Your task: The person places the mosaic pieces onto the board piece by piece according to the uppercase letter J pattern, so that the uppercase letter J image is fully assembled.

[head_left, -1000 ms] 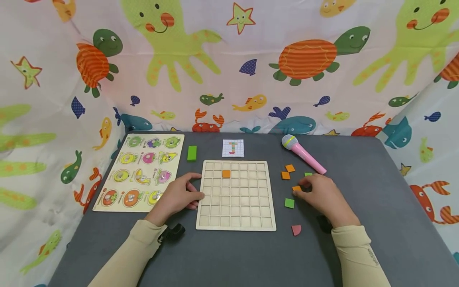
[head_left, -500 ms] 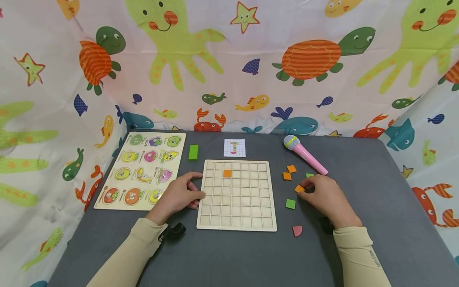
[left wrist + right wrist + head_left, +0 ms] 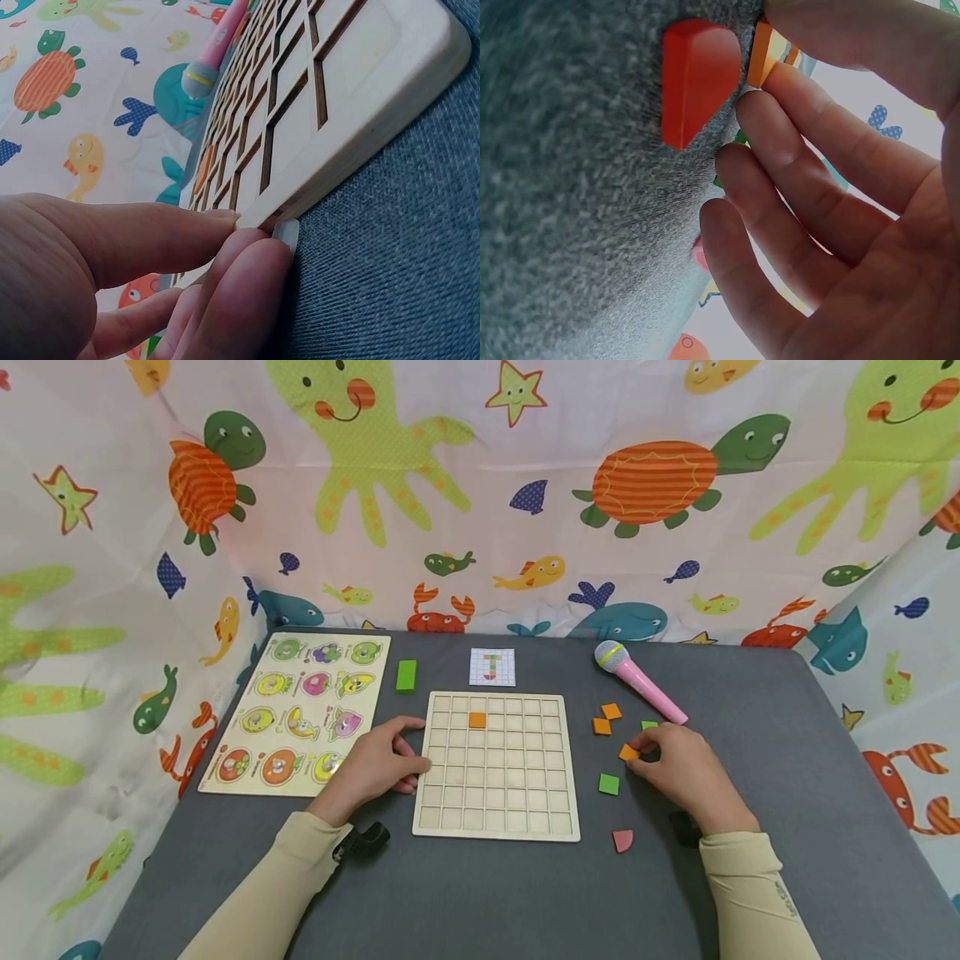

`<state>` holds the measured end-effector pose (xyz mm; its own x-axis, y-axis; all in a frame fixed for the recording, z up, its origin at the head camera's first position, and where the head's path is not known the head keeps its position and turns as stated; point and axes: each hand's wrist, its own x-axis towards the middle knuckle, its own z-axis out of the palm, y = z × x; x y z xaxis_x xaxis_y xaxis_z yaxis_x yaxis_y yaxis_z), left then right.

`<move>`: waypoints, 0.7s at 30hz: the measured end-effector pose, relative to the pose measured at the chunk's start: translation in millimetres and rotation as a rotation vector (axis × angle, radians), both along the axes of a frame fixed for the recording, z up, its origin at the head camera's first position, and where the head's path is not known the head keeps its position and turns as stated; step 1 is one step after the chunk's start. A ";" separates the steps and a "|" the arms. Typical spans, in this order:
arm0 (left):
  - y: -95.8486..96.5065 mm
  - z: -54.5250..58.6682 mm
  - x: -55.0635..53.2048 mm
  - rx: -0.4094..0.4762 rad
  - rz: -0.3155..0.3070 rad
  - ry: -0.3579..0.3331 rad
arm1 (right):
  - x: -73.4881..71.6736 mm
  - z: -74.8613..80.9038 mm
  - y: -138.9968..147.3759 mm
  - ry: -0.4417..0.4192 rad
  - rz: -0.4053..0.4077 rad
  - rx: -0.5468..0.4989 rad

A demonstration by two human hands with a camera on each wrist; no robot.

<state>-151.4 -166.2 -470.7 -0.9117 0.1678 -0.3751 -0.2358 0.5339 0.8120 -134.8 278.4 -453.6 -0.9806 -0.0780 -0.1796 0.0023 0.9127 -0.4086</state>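
A pale wooden grid board (image 3: pixel 497 768) lies in the middle of the table, with one orange square tile (image 3: pixel 477 720) set in its upper rows. My left hand (image 3: pixel 372 770) grips the board's left edge; the left wrist view shows thumb and fingertips (image 3: pixel 259 289) gathered at that edge. To the board's right, my right hand (image 3: pixel 684 774) pinches a second orange tile (image 3: pixel 628 752) between thumb and index finger, close over the table. Its other fingers are spread behind the tile in the right wrist view. A red quarter-round piece (image 3: pixel 699 79) lies near that hand.
More orange tiles (image 3: pixel 602 727) and green tiles (image 3: pixel 608 785) lie right of the board. Behind stand a pink toy microphone (image 3: pixel 645 687), a small pattern card (image 3: pixel 492 667) and a green block (image 3: pixel 406 677). A fruit puzzle board (image 3: pixel 288 752) is at left. A printed curtain (image 3: pixel 480 485) surrounds the table.
The pinched orange tile has shifted slightly to the right and shows more clearly at my right fingertips. My left hand stays at the board's edge. The head view has drifted slightly.
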 end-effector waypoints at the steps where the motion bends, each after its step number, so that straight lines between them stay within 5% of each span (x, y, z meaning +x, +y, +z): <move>1: -0.5 0.0 -0.2 0.002 0.003 -0.002 | -0.3 -0.2 -0.3 0.002 0.001 0.001; 12: -4.0 0.6 -3.1 -0.003 -0.012 0.001 | -5.9 6.2 -18.4 0.084 0.038 0.000; 21: -2.6 -2.6 -1.9 -0.009 -0.016 0.006 | -31.9 11.5 -80.6 0.090 0.115 -0.041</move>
<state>-153.2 -168.7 -473.4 -0.9111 0.1788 -0.3713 -0.2226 0.5447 0.8086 -166.7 197.8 -442.0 -0.9768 -0.1961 -0.0856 -0.1396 0.8873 -0.4395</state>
